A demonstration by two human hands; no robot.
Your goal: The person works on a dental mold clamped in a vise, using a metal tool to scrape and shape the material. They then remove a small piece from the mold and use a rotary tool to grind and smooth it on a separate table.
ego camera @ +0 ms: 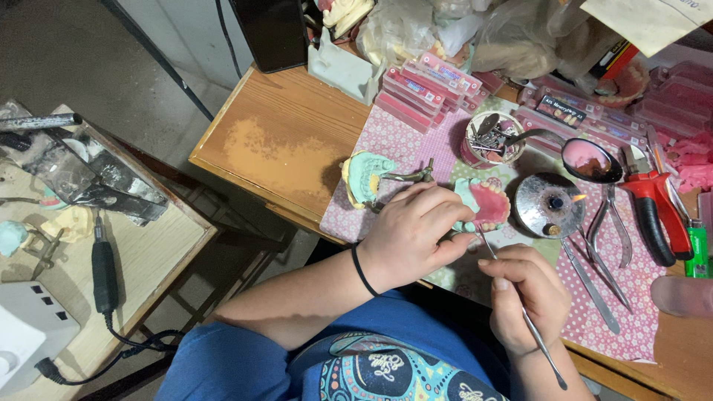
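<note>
My left hand (416,234) grips a mint-green dental cast with a pink wax denture (489,203) on it, held over the patterned mat. A black band circles that wrist. My right hand (523,293) holds a thin metal wax tool (531,327) like a pen, its tip touching the pink wax near the teeth. A second green cast on a metal articulator (368,178) lies just left of my left hand.
A small lit burner (549,204) stands right of the denture, with a spoon of pink wax (590,160), red-handled pliers (657,208), tweezers and a tool cup (494,139) around it. Pink tooth-card strips (423,89) lie behind. A side bench (89,252) at left carries a black handpiece.
</note>
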